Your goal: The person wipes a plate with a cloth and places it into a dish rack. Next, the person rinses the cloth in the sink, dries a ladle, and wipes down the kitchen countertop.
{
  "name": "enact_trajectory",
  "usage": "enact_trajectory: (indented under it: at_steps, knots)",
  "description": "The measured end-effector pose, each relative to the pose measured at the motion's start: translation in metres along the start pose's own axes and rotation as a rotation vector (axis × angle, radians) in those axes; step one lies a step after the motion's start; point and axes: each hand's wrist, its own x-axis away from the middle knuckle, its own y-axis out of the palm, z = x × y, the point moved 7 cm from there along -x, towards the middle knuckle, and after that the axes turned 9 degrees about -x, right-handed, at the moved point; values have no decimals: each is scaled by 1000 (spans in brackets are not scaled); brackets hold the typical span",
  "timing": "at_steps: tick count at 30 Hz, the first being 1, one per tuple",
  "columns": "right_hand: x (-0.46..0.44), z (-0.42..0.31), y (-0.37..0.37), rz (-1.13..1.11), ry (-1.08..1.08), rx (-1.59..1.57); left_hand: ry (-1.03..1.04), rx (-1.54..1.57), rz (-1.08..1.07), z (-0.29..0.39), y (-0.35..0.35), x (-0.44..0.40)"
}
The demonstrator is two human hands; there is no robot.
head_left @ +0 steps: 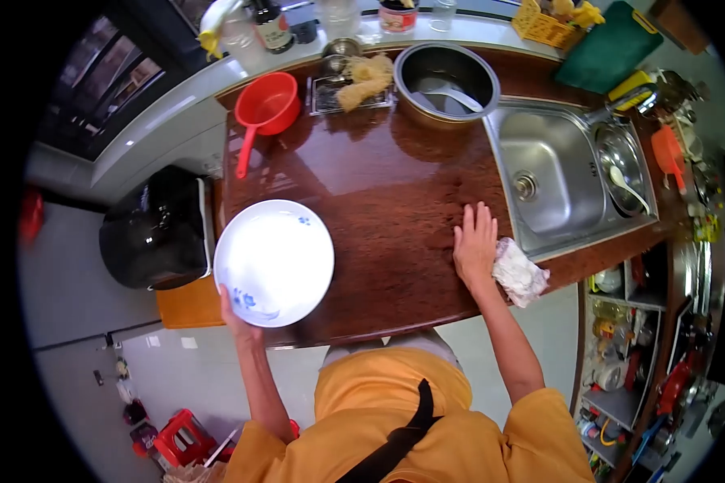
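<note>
My left hand point(240, 317) grips the lower left rim of a white plate point(275, 256) with blue flower marks. The plate is over the left front part of the brown countertop point(395, 201); whether it touches the surface I cannot tell. Its underside and some of my fingers are hidden. Near the sink, my right hand point(477, 248) lies on the countertop with its fingers stretched out, holding nothing. Just right of that wrist, a crumpled whitish cloth point(521, 272) hangs partly over the front edge.
A steel sink point(552, 161) lies to the right, with a metal bowl point(623, 189) and white spoon point(627, 187) in its right part. Along the back stand a red dipper point(267, 103), a rack with a loofah point(364, 90) and a dark pot point(447, 80). A black appliance point(157, 229) is left.
</note>
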Motion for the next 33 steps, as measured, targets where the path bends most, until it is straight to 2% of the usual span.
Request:
enact_trajectory:
  at_steps: [5, 8, 10, 12, 14, 18, 23, 26, 33]
  knots:
    - [-5, -10, -4, 32, 145, 19, -49, 9, -39, 3, 18, 9]
    - [-2, -65, -49, 27, -10, -259, -72, 12, -23, 1, 10, 8]
    - [13, -122, -51, -248, -319, -565, -47, 40, -85, 2, 6, 6]
    - [34, -177, -78, -253, -630, -526, -150, 54, -136, 3, 12, 12]
    - [54, -197, -87, -93, -789, -496, -301, 106, -283, 0, 27, 19]
    - [69, -196, -119, -16, -803, -579, -575, 14, -346, 6, 89, 57]
    - [112, -159, -182, 48, -712, -468, -588, -203, -698, -21, 158, 96]
    - [140, -135, -214, 93, -597, -367, -677, -272, -866, -44, 199, 128]
    - [241, -32, -286, 98, -319, -265, -748, -446, -1024, -120, 293, 269]
